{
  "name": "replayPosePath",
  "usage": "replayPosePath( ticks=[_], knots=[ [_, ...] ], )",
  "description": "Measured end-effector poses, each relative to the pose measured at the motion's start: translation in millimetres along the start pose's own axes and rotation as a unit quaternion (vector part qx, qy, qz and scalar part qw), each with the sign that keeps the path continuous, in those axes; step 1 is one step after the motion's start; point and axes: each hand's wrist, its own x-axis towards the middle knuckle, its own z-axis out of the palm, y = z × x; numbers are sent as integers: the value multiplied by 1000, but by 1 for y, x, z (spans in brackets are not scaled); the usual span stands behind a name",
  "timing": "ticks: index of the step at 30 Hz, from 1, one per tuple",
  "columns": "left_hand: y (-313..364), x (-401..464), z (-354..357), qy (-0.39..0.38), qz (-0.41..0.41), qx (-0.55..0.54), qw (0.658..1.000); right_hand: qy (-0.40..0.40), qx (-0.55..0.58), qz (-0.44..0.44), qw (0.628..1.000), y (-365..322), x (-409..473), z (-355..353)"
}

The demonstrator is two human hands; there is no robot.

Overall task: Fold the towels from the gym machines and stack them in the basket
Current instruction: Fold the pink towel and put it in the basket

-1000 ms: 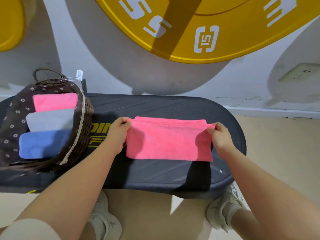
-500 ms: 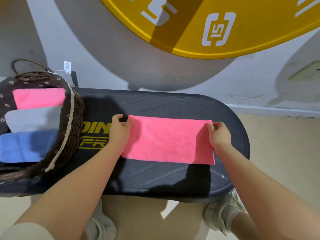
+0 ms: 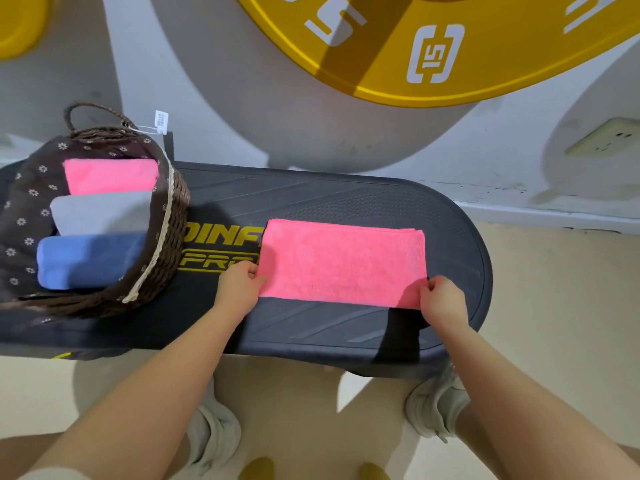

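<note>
Pink towel [image 3: 341,263] lies flat at centre of the black platform [image 3: 450,216], basket [image 3: 169,244] at 9 o'clock. Left hand [image 3: 239,287] and right hand [image 3: 441,301] pinch its near corners — uneven lift risks a skewed fold, layers slipping.

A dark oval platform [image 3: 346,199] is carrying a wicker basket [image 3: 169,237] at its left end; a folded pink towel [image 3: 343,263] is lying right of centre.

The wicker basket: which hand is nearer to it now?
Left. The left hand pinches the near left corner of the pink towel, just right of the wicker basket; the right hand pinches the near right corner, farther away.
</note>
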Motion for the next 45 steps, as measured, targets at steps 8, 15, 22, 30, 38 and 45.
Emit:
replayPosePath(
  ticks=[8, 15, 22, 30, 38, 45],
  knots=[
    [18, 1, 24, 101, 310, 287, 901, 133, -91, -273, 948, -41, -22, 31],
    [34, 30, 38, -66, 355, 375, 854, -99, -188, -415, 885, -90, -17, 77],
    [-5, 39, 21, -83, 318, 381, 864, -76, -263, -326, 905, -48, -4, 70],
    [9, 27, 18, -40, 303, 398, 865, -42, -230, -91, 968, 16, 12, 12],
    [63, 0, 58, -43, 386, 374, 842, 16, -107, -88, 990, -8, 2, 3],
    [82, -3, 72, -73, 343, 392, 850, -40, 165, 40, 985, -18, 13, -1]
  ],
)
